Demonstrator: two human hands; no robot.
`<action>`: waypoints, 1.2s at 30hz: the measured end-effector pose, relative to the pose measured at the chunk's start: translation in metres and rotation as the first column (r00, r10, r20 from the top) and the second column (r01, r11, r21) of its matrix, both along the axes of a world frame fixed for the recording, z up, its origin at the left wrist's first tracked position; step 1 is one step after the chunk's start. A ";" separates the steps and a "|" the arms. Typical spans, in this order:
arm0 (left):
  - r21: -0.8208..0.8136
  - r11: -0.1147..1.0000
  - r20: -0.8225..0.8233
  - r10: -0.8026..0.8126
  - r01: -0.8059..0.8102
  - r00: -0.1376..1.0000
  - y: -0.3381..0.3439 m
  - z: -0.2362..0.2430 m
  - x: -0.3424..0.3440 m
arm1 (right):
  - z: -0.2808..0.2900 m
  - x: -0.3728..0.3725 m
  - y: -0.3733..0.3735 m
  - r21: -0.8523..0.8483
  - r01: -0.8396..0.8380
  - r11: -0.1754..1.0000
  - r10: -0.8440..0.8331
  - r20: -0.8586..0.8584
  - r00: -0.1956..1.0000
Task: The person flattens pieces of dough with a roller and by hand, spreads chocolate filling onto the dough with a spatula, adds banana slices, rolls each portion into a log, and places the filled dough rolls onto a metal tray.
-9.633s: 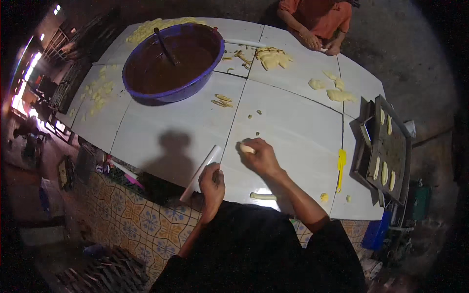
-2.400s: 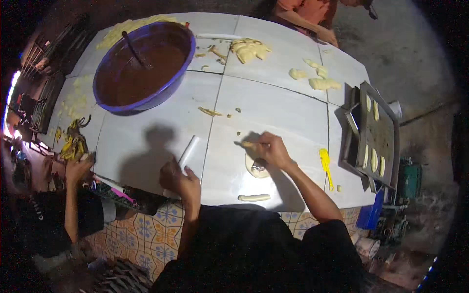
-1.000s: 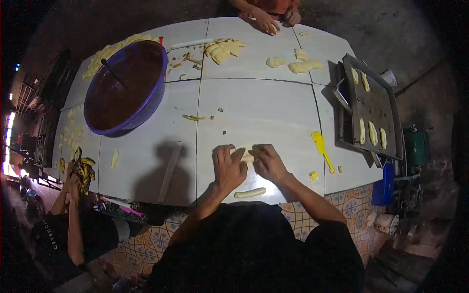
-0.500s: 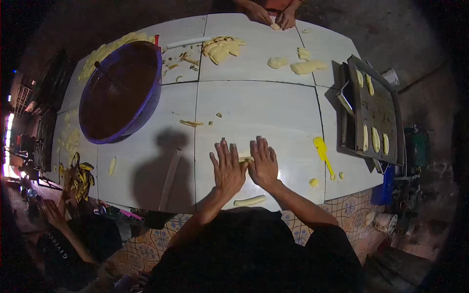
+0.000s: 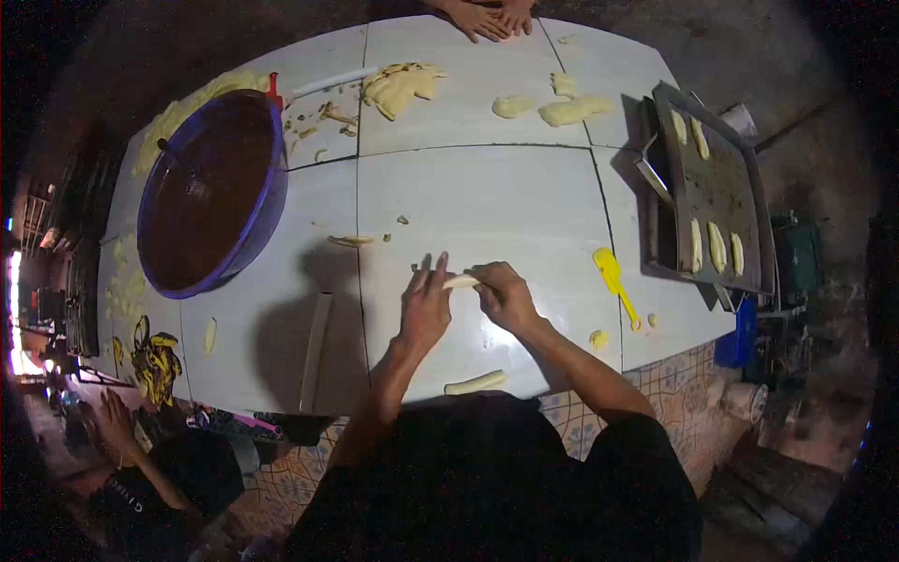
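A short roll of pale dough is stretched between my two hands, just above or on the white tabletop. My left hand has it at the left end, between thumb and fingers, with one finger sticking up. On the other end my right hand pinches with curled fingers; the fingertips are partly hidden. Close to my body, near the table's front edge, lies a longer dough roll. A yellow plastic spatula rests to the right of my right hand, with a small yellow lump below it.
A large purple basin of brown mixture stands at the left. Metal trays with several dough pieces sit at the right. Bananas, peels and dough pieces lie about. A co-worker's hands press at the far edge.
My hands have gone from lying flat with fingers spread over the dough to gripping its ends. The co-worker's hands have flattened onto the table. The whole view has shifted slightly.
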State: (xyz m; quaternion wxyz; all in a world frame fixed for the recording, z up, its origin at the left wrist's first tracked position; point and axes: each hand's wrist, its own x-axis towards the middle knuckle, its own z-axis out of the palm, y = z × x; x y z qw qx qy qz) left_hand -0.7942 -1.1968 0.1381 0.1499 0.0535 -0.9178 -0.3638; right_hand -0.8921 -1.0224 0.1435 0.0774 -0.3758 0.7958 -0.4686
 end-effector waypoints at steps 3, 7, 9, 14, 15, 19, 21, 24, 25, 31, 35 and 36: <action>0.413 0.908 0.116 0.023 -0.069 0.993 0.007 0.032 0.016 | 0.017 0.016 0.017 0.011 0.021 1.000 -0.023 0.298 0.954; 0.275 0.959 0.166 -0.108 0.059 0.980 0.030 0.042 0.085 | 0.048 0.051 0.055 0.069 -0.299 0.952 0.245 0.415 0.876; 0.284 0.939 0.276 -0.276 0.196 0.921 0.036 0.041 0.114 | 0.028 0.074 0.080 0.196 -0.411 0.890 0.328 0.351 0.877; 0.223 0.959 0.200 -0.221 0.175 0.955 0.059 0.045 0.137 | 0.033 0.102 0.097 0.200 -0.270 0.942 0.225 0.222 0.949; 0.164 0.971 0.212 -0.205 0.172 0.956 0.062 0.047 0.136 | 0.031 0.107 0.096 0.223 -0.286 0.932 0.255 0.159 0.954; 0.272 0.945 0.075 -0.207 0.180 0.975 0.062 0.032 0.137 | 0.016 0.115 0.091 0.237 -0.287 0.928 0.294 0.007 0.956; 0.219 0.967 0.096 -0.151 0.127 0.984 0.063 0.028 0.133 | 0.019 0.105 0.089 0.158 -0.272 0.949 0.247 0.162 0.955; 0.127 0.992 0.184 -0.025 0.001 0.983 0.071 0.045 0.119 | 0.042 0.090 0.102 0.272 -0.269 0.924 0.248 0.109 0.963; 0.122 0.992 0.176 -0.022 0.000 0.984 0.071 0.037 0.122 | 0.043 0.088 0.105 0.329 -0.224 0.917 0.238 -0.002 0.971; 0.436 0.878 -0.115 0.269 -0.194 0.956 0.086 -0.051 0.122 | -0.012 0.088 0.068 0.280 -0.280 0.918 0.364 -0.316 0.876; 0.349 0.843 -0.026 0.445 -0.409 0.895 0.080 -0.058 0.134 | -0.018 0.087 0.061 0.064 -0.183 0.981 0.163 0.238 0.957; 0.306 0.819 0.001 0.509 -0.485 0.861 0.077 -0.051 0.150 | -0.029 0.085 0.067 0.037 -0.245 0.969 0.198 0.478 0.856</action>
